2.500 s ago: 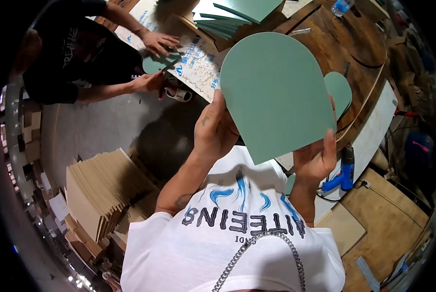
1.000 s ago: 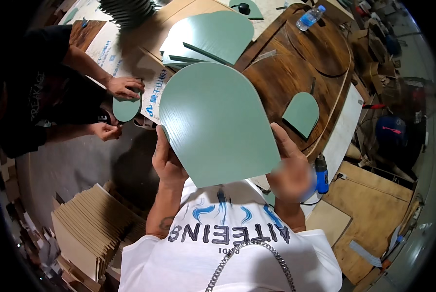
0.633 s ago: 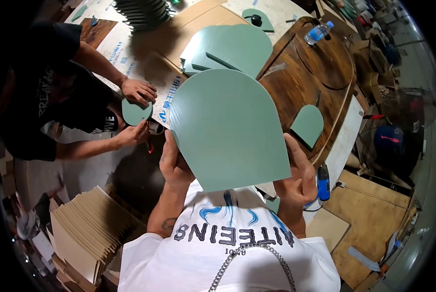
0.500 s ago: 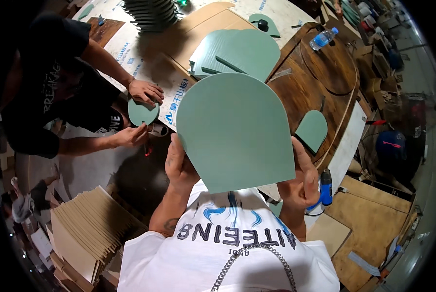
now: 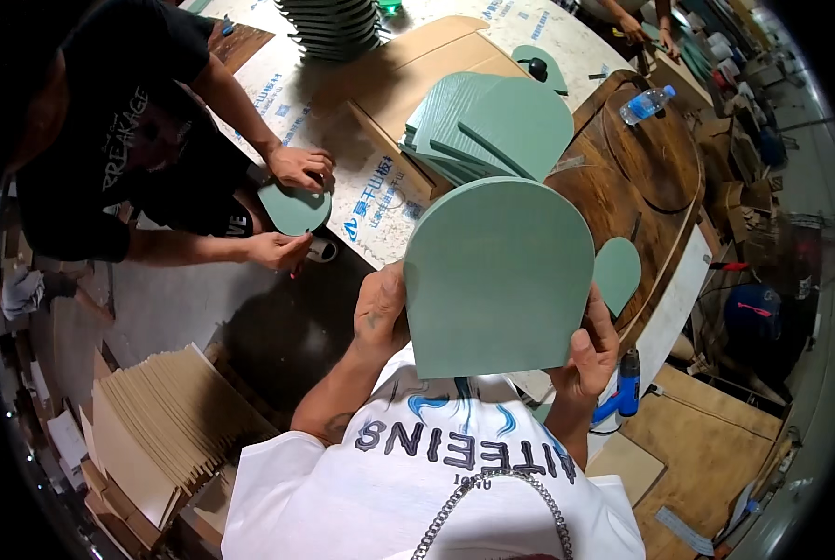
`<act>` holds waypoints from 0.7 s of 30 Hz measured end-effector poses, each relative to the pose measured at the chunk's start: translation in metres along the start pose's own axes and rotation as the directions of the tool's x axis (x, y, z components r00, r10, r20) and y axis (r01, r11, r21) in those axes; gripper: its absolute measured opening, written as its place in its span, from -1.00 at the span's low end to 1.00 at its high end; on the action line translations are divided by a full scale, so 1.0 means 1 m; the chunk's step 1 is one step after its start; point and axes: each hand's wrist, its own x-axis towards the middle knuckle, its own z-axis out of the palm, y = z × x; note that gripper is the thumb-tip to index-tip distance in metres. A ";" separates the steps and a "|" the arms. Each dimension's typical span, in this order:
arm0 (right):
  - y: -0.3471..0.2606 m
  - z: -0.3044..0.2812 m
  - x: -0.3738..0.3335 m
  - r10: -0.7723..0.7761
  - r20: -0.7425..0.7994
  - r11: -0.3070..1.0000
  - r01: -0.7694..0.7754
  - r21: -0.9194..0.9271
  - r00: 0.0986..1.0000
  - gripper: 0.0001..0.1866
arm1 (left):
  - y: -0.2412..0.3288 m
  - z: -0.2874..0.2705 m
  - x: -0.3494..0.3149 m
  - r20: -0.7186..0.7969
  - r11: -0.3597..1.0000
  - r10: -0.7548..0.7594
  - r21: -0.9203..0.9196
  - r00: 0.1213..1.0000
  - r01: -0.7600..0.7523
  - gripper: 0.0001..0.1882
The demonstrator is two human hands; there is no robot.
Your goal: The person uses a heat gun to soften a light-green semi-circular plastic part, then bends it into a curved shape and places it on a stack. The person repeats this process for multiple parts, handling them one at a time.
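Observation:
A large green arch-shaped board point(image 5: 500, 280) is held up in front of my chest, its rounded end away from me and its straight edge nearest. My left hand point(image 5: 381, 306) grips its left side, fingers hidden behind it. On the right side my right hand point(image 5: 593, 353) closes round the edge, the thumb bent at the near corner. Just beyond the board lies a pile of similar green boards point(image 5: 518, 121) on an opened cardboard carton point(image 5: 417, 70). Beside my right hand, a smaller green rounded piece point(image 5: 616, 271) rests on a dark wooden panel point(image 5: 655, 224).
At the left a co-worker's hands point(image 5: 298, 170) work on a small green board point(image 5: 294, 210). A water bottle point(image 5: 647, 105) lies on the wooden panel. A blue power tool point(image 5: 628, 385) is right of my hand. Stacked brown boards point(image 5: 161, 420) stand lower left.
The green board has shifted right in the picture and tilted, so its curved edge thickness shows. Both my hands keep hold of it. The background has shifted slightly too.

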 end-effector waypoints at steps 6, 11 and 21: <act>0.003 0.000 0.004 0.031 0.010 0.999 -0.030 -0.038 0.999 -0.35 | -0.001 -0.005 0.004 -0.016 1.000 -0.018 -0.010 1.000 0.018 -0.45; 0.002 0.004 0.021 0.240 0.017 0.970 -0.239 -0.046 0.971 -0.36 | -0.004 -0.011 0.024 -0.063 0.960 -0.194 0.195 0.979 0.203 -0.41; 0.058 -0.030 0.140 -0.013 -0.322 0.995 -0.019 -0.099 0.947 -0.39 | -0.029 -0.056 0.005 -0.210 0.909 -0.365 0.131 0.907 0.396 -0.43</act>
